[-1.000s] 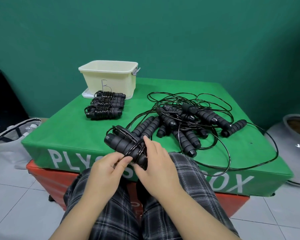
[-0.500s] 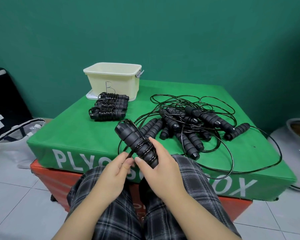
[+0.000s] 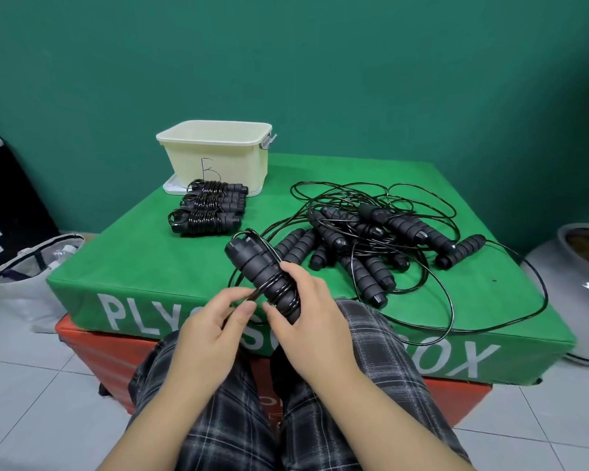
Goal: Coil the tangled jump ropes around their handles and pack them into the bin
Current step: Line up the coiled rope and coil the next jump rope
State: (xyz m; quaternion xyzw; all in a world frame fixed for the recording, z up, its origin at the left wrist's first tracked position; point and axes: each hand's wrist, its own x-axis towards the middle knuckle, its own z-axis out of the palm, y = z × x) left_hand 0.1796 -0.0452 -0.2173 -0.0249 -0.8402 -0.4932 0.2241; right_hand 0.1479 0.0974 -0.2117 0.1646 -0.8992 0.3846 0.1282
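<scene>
Coiling step, mid-wrap on paired handles (image 3: 264, 278)
Right hand (image 3: 312, 321) gripping handles, left hand (image 3: 211, 329) pinching rope (image 3: 254, 294); next: more turns, then bin (image 3: 218, 154)

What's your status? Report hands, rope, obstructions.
Right hand grips paired handles; left hand pinches cord, mid-wrap. Three coiled ropes beside bin, unpacked. Tangled pile waiting. Nothing blocking.

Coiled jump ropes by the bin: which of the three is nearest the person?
The front coiled jump rope, the one farthest from the cream bin. The other two bundles lie behind it, in a row toward the bin.
</scene>
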